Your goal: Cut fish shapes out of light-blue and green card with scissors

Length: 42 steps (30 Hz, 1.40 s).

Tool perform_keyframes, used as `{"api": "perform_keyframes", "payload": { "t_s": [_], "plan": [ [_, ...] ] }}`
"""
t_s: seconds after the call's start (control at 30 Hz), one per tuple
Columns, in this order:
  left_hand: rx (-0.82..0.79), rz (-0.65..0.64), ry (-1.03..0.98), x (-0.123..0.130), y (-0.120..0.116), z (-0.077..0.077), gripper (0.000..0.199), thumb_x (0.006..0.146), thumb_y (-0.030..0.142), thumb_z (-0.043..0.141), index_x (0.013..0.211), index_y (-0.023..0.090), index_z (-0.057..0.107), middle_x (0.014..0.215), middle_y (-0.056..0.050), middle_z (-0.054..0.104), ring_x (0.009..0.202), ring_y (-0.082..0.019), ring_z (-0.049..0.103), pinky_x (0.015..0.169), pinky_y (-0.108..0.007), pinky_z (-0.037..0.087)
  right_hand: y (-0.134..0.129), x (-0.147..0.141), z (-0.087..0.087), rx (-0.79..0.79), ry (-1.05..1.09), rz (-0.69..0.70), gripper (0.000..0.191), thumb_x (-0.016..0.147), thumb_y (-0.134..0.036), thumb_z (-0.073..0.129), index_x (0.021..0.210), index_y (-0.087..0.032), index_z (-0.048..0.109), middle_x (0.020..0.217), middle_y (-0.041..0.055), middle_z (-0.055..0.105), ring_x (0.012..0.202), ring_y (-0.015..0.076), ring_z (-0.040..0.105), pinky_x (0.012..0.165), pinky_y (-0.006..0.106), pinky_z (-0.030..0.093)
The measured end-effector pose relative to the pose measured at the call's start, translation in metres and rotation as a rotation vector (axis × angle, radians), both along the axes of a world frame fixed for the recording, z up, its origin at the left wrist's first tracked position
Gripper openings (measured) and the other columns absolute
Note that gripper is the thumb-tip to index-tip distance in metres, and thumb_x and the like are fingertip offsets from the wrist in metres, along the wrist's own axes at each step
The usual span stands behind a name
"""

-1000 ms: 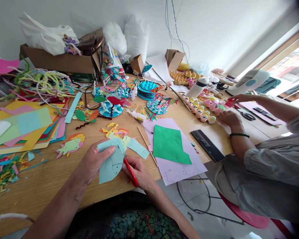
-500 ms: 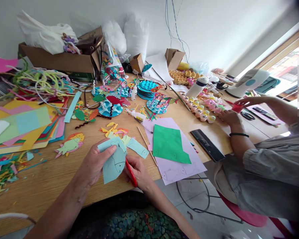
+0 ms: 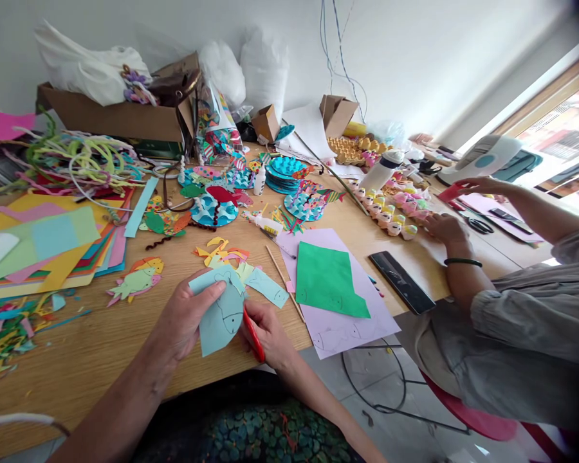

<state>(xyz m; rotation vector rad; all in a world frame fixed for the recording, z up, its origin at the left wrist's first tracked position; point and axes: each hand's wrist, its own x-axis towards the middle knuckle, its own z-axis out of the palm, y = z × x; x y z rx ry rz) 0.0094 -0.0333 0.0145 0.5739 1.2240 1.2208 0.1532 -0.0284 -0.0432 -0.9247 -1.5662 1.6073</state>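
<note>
My left hand (image 3: 189,316) pinches a light blue sheet of paper (image 3: 212,337) with a fish drawn on it in dark line, thumb on top. At the paper's right edge my right hand (image 3: 269,331) is closed around red-handled scissors (image 3: 254,335); their blades are hidden behind the paper. Just beyond lie yellow and orange paper scraps (image 3: 217,249) and a smaller blue piece (image 3: 267,287) with a drawn fish. On the right, a green sheet (image 3: 325,280) rests on a lilac sheet (image 3: 367,333), both with fish outlines. Cut-out paper fish (image 3: 137,281) lie to the left.
A wooden stick (image 3: 285,283) lies beside the lilac sheet. Stacked coloured paper (image 3: 87,239) and pipe cleaners (image 3: 82,161) fill the left. Behind stand glue bottles (image 3: 259,179) and blue paper-plate crafts (image 3: 215,209). A black phone (image 3: 401,281) lies near a co-worker's hands (image 3: 448,230).
My hands, the blue paper and the scissors have hardly moved. The co-worker's far hand has shifted a little left and away with the red item, apart from the nearer hand.
</note>
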Motion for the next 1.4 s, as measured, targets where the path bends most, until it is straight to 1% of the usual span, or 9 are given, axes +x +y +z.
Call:
{"api": "perform_keyframes", "payload": {
  "t_s": [0.13,0.27,0.4,0.53,0.7,0.87,1.03,1.17,1.4],
  "plan": [
    [0.017,0.035,0.01,0.001,0.0,-0.004,0.031,0.055,0.033,0.082,0.077,0.015,0.069,0.064,-0.001,0.072,0.054,-0.015,0.063,0.05,-0.024,0.051,0.0,-0.001,0.002,-0.016,0.003,-0.004,0.039,0.085,-0.045,0.053,0.058,-0.019,0.041,0.051,-0.004,0.037,0.051,0.0091,0.033,0.044,0.021,0.026],
    [0.055,0.08,0.039,0.003,0.0,-0.01,0.029,0.056,0.035,0.081,0.074,0.016,0.069,0.061,0.001,0.07,0.053,-0.016,0.062,0.05,-0.024,0.049,-0.001,-0.003,0.003,-0.086,0.023,-0.004,0.043,0.083,-0.052,0.055,0.058,-0.019,0.04,0.052,-0.0044,0.039,0.048,0.0077,0.034,0.043,0.02,0.027],
    [0.1,0.095,0.032,0.008,0.0,-0.012,0.025,0.059,0.035,0.08,0.073,0.018,0.068,0.06,0.004,0.067,0.053,-0.014,0.059,0.05,-0.023,0.048,-0.003,-0.006,0.003,-0.157,0.063,-0.006,0.042,0.081,-0.052,0.055,0.059,-0.02,0.041,0.05,-0.0058,0.039,0.043,0.0072,0.038,0.041,0.02,0.031],
    [0.116,0.108,0.044,0.012,-0.001,-0.012,0.024,0.061,0.035,0.079,0.074,0.019,0.067,0.063,0.005,0.066,0.055,-0.013,0.057,0.052,-0.022,0.047,-0.004,-0.009,0.004,-0.194,0.101,-0.019,0.038,0.08,-0.05,0.056,0.062,-0.019,0.044,0.05,-0.0063,0.041,0.043,0.0077,0.04,0.041,0.02,0.034],
    [0.121,0.122,0.075,0.013,-0.003,-0.014,0.025,0.06,0.035,0.079,0.072,0.018,0.065,0.06,0.005,0.062,0.054,-0.012,0.054,0.051,-0.022,0.046,-0.006,-0.011,0.002,-0.191,0.11,-0.026,0.038,0.081,-0.051,0.055,0.063,-0.018,0.047,0.049,-0.0061,0.041,0.044,0.0074,0.039,0.042,0.02,0.032],
    [0.126,0.117,0.063,0.014,-0.003,-0.014,0.026,0.06,0.036,0.079,0.072,0.018,0.066,0.061,0.004,0.063,0.055,-0.013,0.055,0.052,-0.023,0.046,-0.007,-0.012,0.0,-0.189,0.109,-0.047,0.04,0.08,-0.053,0.056,0.062,-0.018,0.049,0.051,-0.0057,0.04,0.046,0.0072,0.038,0.043,0.02,0.03],
    [0.127,0.146,0.048,0.017,-0.003,-0.011,0.028,0.057,0.036,0.081,0.073,0.018,0.067,0.065,0.003,0.066,0.058,-0.014,0.057,0.055,-0.023,0.046,-0.008,-0.012,-0.001,-0.13,0.132,-0.061,0.042,0.081,-0.054,0.056,0.062,-0.016,0.054,0.053,-0.0047,0.04,0.049,0.008,0.036,0.044,0.02,0.031],
    [0.121,0.166,0.047,0.021,-0.002,-0.009,0.028,0.055,0.035,0.081,0.072,0.018,0.067,0.065,0.003,0.066,0.059,-0.014,0.057,0.054,-0.023,0.045,-0.009,-0.012,-0.004,-0.142,0.125,-0.08,0.041,0.08,-0.053,0.057,0.063,-0.016,0.056,0.053,-0.0045,0.04,0.049,0.008,0.035,0.044,0.02,0.031],
    [0.118,0.172,0.022,0.024,-0.004,-0.012,0.027,0.056,0.035,0.082,0.073,0.018,0.068,0.064,0.004,0.065,0.056,-0.012,0.054,0.051,-0.021,0.043,-0.01,-0.013,-0.006,-0.124,0.153,-0.085,0.04,0.083,-0.052,0.056,0.067,-0.015,0.062,0.053,-0.0034,0.044,0.047,0.0085,0.038,0.043,0.019,0.033]
  ]
}}
